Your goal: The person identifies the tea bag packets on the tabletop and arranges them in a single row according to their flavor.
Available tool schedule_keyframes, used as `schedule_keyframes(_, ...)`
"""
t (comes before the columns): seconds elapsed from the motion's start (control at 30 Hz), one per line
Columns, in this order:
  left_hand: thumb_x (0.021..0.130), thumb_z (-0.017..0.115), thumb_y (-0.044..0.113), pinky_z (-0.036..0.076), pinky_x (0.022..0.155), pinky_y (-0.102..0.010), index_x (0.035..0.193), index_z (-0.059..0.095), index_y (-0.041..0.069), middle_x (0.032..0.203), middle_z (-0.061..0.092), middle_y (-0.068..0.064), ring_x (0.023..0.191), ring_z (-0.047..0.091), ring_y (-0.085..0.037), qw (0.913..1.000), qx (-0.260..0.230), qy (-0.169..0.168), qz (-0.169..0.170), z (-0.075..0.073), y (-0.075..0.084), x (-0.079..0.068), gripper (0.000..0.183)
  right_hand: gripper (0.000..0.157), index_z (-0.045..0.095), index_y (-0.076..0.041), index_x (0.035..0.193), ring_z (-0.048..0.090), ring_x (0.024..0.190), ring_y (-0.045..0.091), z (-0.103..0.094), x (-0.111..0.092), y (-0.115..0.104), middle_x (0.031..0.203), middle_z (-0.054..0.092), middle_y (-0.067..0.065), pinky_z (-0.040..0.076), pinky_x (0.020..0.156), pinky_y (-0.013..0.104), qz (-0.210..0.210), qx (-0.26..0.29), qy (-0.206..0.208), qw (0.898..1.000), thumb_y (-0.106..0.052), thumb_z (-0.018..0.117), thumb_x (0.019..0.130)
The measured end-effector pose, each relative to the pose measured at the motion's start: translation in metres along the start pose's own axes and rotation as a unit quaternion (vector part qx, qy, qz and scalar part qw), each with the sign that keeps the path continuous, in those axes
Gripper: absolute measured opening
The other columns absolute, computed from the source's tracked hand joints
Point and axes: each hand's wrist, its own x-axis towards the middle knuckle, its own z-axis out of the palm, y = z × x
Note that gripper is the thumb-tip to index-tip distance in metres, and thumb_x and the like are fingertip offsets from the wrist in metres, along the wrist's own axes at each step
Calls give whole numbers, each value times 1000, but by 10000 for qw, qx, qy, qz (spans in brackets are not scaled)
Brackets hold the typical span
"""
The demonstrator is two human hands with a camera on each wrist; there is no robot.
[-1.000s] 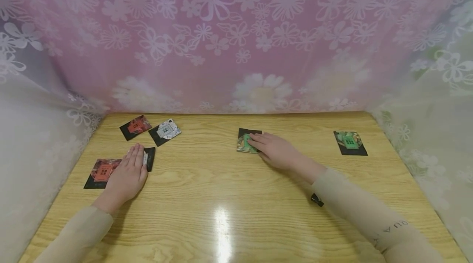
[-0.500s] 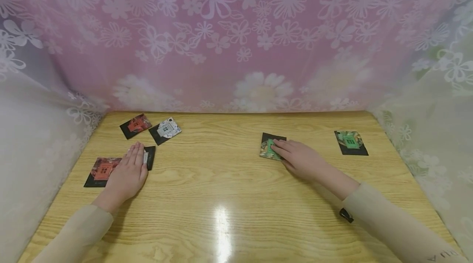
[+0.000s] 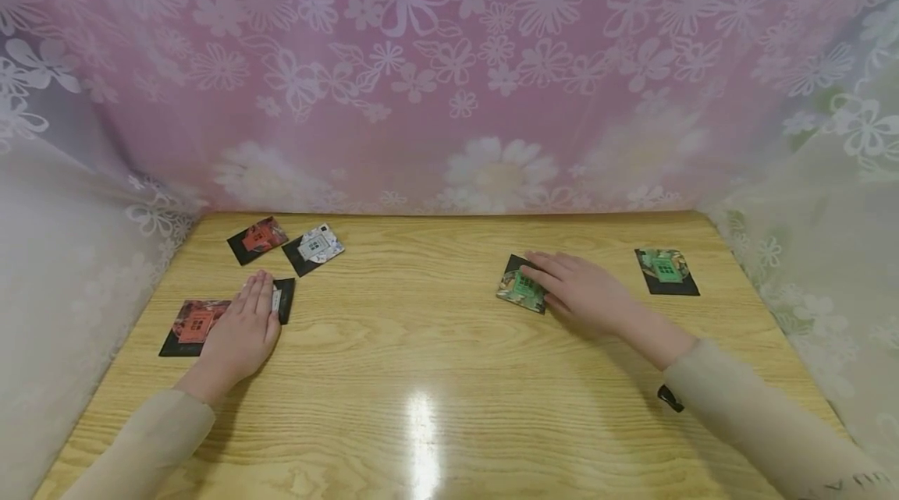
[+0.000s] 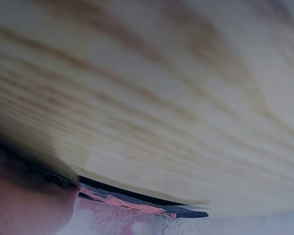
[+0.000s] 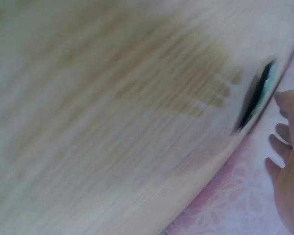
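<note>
My left hand [image 3: 242, 332] lies flat, fingers straight and together, over a black-and-white packet [image 3: 286, 301] and the right edge of a black-and-red packet [image 3: 190, 324]. Much of the white one is hidden beneath it. My right hand [image 3: 586, 293] is at a black-and-green packet [image 3: 518, 296], its extended fingers over the right part. In the right wrist view the fingers [image 5: 282, 139] are spread, with a gap from the green packet [image 5: 258, 98]. The left wrist view shows part of the left hand [image 4: 34, 205] beside a thin packet edge [image 4: 132, 200].
Another red packet [image 3: 257, 240] and a white packet [image 3: 314, 249] lie at the back left of the wooden table [image 3: 393, 352]. A second green packet [image 3: 667, 271] lies at the right. Floral curtains [image 3: 421, 94] stand behind and at both sides.
My right hand has slid the green packet rightward and slightly nearer me. Lately the packet has turned a little, and more of it shows. The left hand stays where it was.
</note>
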Motion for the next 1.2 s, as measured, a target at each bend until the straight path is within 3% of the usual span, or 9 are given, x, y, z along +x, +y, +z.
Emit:
schedule_keyframes(0.27, 110, 42, 17, 25, 131, -63, 161, 20, -18, 169, 22, -39, 158, 24, -54, 10000, 54, -12, 6, 3, -1, 0, 65, 61, 48, -7, 160, 47, 153, 32, 11, 8, 14, 167, 46, 14, 42, 126, 52, -716, -562, -103, 9958, -20, 69, 104)
schedule_keyframes(0.5, 110, 42, 17, 26, 131, -63, 161, 20, -19, 169, 22, -39, 158, 25, -54, 10000, 85, -27, 16, 2, 0, 0, 65, 58, 38, -10, 166, 38, 159, 29, 14, 15, 10, 173, 37, 10, 34, 131, 50, -746, -403, -667, 9942, -15, 53, 110)
schedule_keyframes(0.77, 110, 42, 16, 26, 131, -64, 161, 20, -19, 169, 22, -39, 158, 25, -54, 10000, 78, 14, -1, 2, -1, 0, 65, 58, 34, -8, 167, 36, 160, 33, 22, 15, 6, 174, 34, 13, 31, 132, 56, 302, 727, -727, 9942, -24, 49, 113)
schedule_keyframes(0.93, 111, 41, 17, 26, 131, -64, 161, 19, -18, 170, 21, -39, 158, 24, -54, 10000, 47, -32, -21, 3, -1, 0, 65, 57, 38, -3, 164, 42, 155, 41, 25, 11, 10, 168, 41, 20, 33, 130, 60, 909, 429, -547, 9934, -23, 51, 112)
schedule_keyframes(1.2, 111, 41, 18, 26, 130, -64, 161, 19, -18, 169, 21, -39, 157, 25, -55, 10000, 85, -26, -45, 3, -1, 1, 66, 58, 39, 3, 162, 43, 154, 43, 22, 0, 17, 166, 43, 24, 32, 130, 59, 1625, 28, -687, 9843, -23, 52, 111)
